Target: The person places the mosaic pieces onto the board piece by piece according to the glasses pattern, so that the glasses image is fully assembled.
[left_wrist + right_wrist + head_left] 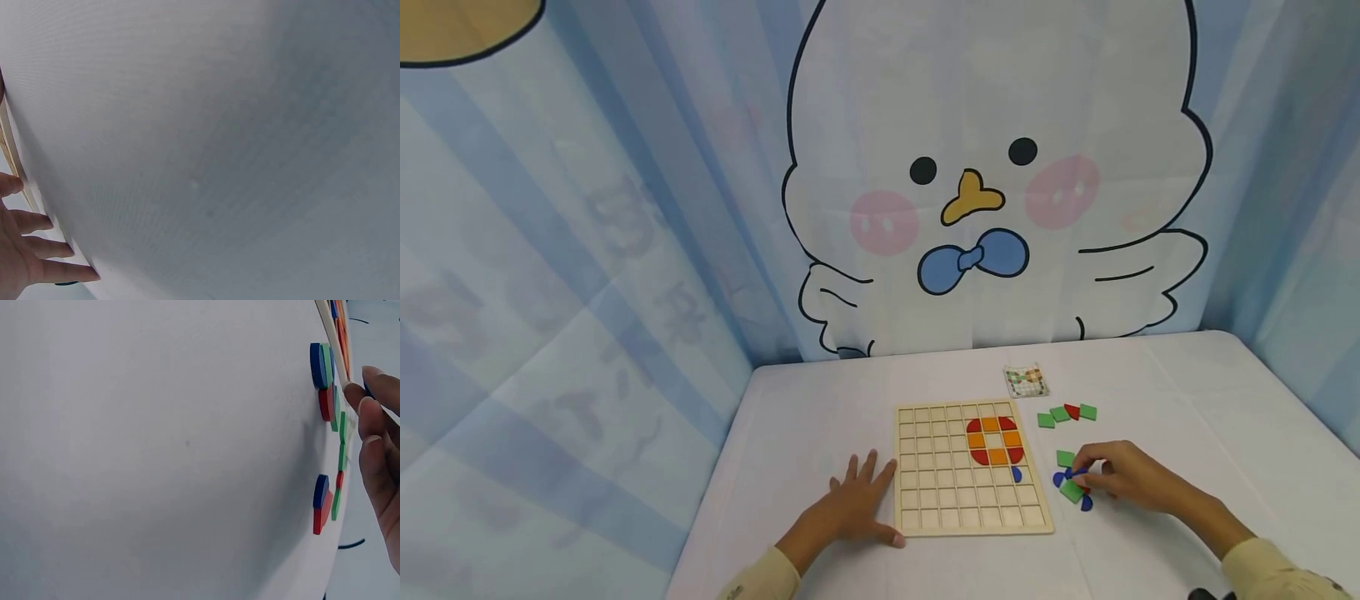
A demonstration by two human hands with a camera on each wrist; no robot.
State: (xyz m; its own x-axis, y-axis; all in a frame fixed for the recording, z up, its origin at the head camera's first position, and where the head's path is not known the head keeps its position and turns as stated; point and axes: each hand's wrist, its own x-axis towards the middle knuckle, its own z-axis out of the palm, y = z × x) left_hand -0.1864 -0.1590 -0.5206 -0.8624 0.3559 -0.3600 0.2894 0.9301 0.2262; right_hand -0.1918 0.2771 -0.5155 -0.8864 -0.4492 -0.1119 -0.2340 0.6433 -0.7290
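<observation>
My left hand [853,504] lies with fingers spread against the left edge of a wooden grid board [936,477]. In the left wrist view its straight fingers [53,250] show beside the board's edge. Thumb and fingers of my right hand [1123,477] pinch a small blue piece [369,391], mostly hidden by the fingertips, just right of the board. Below that hand lie green squares [1072,492] and blue rounded pieces [1086,503]. On the board, red corner pieces [979,457] and orange squares [997,457] form a ring, with a blue rounded piece [1017,474] under its lower right.
A patterned card [1026,381] lies behind the board on the white table [820,417]. Farther back on the right is a row of green squares [1047,421] with one red piece [1072,412]. A printed curtain [970,317] hangs behind the table.
</observation>
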